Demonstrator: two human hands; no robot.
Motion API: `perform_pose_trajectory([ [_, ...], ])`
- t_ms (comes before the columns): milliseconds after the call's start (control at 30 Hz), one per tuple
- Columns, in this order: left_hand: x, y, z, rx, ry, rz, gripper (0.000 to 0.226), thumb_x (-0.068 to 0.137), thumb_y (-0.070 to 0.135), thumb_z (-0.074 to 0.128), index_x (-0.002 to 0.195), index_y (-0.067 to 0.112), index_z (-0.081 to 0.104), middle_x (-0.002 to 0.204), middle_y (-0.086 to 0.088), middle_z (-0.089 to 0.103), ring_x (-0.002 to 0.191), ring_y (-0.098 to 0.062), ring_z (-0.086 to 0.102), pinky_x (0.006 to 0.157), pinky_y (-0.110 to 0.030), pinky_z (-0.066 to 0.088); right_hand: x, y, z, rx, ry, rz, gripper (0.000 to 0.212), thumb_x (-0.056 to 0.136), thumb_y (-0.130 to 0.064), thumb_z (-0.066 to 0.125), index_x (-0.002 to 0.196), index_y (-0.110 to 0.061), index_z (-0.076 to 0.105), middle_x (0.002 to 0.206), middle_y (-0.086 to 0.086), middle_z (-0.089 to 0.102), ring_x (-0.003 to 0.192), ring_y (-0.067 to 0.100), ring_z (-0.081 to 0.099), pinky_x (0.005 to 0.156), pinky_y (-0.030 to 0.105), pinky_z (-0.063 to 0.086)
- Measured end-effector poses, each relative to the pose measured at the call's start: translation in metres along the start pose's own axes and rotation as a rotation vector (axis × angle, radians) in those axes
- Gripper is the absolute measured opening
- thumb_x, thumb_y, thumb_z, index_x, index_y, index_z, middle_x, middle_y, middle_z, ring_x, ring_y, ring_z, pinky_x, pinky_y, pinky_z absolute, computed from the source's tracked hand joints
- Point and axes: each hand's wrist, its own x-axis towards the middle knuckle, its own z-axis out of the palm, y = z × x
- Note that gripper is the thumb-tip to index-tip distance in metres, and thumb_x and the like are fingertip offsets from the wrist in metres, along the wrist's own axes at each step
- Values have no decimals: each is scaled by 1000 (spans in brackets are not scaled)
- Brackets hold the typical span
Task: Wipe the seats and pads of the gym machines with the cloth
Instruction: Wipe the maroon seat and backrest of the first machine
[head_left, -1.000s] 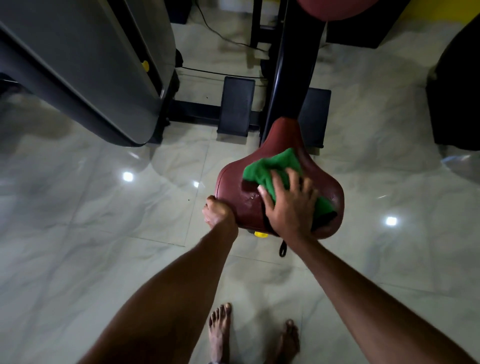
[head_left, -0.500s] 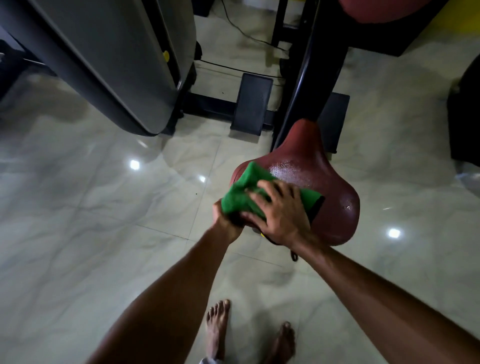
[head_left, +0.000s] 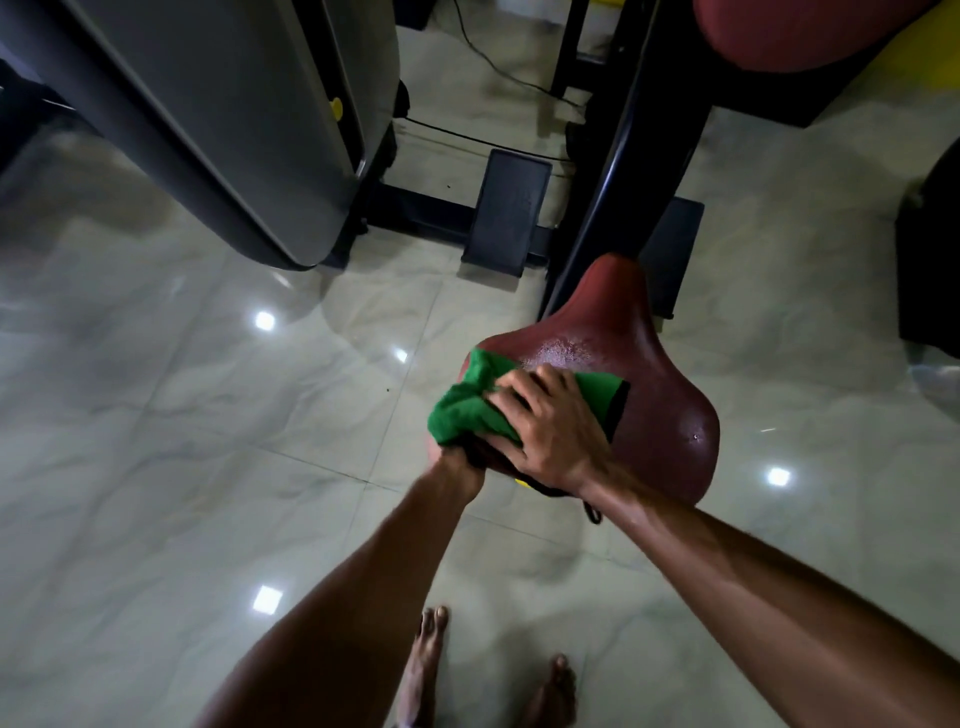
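Spreading across most of the view was one glossy, pale tiled floor (head_left: 156, 467). At the upper left, one large grey machine housing (head_left: 218, 130) stood on it, with a small yellow knob (head_left: 336, 106) on its side. Right of it, one black frame post (head_left: 634, 156) slanted down toward the seat, and two black footplates (head_left: 506, 208) lay low on either side of that post. A thin dark cable (head_left: 493, 62) trailed over the floor behind them.

Two maroon pads were in view: one at the top right edge (head_left: 779, 31), and the saddle-shaped seat (head_left: 649, 374) at the centre, wet and shiny on top.

One green cloth (head_left: 467, 410) lay bunched on the seat's near left part, hanging over its edge. The right hand (head_left: 550, 431) pressed down on it, its fingers bent over the bunched cloth and its thumb at the near edge. The left hand (head_left: 457, 465) reached under the cloth at the seat's rim; I could not tell how its fingers lay.

Two bare feet (head_left: 426, 665) stood on the floor below.
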Motion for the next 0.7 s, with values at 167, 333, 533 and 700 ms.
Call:
perform_pose_trajectory([
  [167, -2, 0, 14, 16, 165, 1, 32, 96, 26, 37, 86, 10, 63, 82, -9, 66, 73, -23, 61, 66, -30, 50, -2, 53, -10, -69, -26, 37, 47, 95, -55, 59, 117, -15, 68, 128, 8, 61, 106, 31, 52, 87, 48, 45],
  [333, -3, 2, 19, 121, 282, 39, 30, 94, 23, 36, 82, 11, 61, 90, -10, 65, 81, -25, 61, 75, -34, 52, 42, 20, 1, -172, 4, 540, 48, 100, -58, 48, 122, -20, 67, 137, 0, 58, 124, 31, 48, 100, 49, 35],
  [533, -10, 12, 14, 247, 192, 34, 26, 96, 23, 39, 82, 13, 59, 79, -10, 62, 64, -21, 59, 57, -27, 48, -14, 39, -14, -23, -141, -55, 65, 97, -65, 49, 149, -27, 51, 157, -3, 46, 141, 25, 42, 113, 49, 33],
  [700, -13, 28, 26, 372, 221, 42, 31, 93, 29, 30, 78, 15, 53, 81, -6, 57, 77, -21, 53, 71, -33, 45, 17, 69, -13, -173, -130, 299, 67, 98, -68, 42, 147, -22, 52, 154, -3, 48, 142, 25, 40, 111, 52, 32],
])
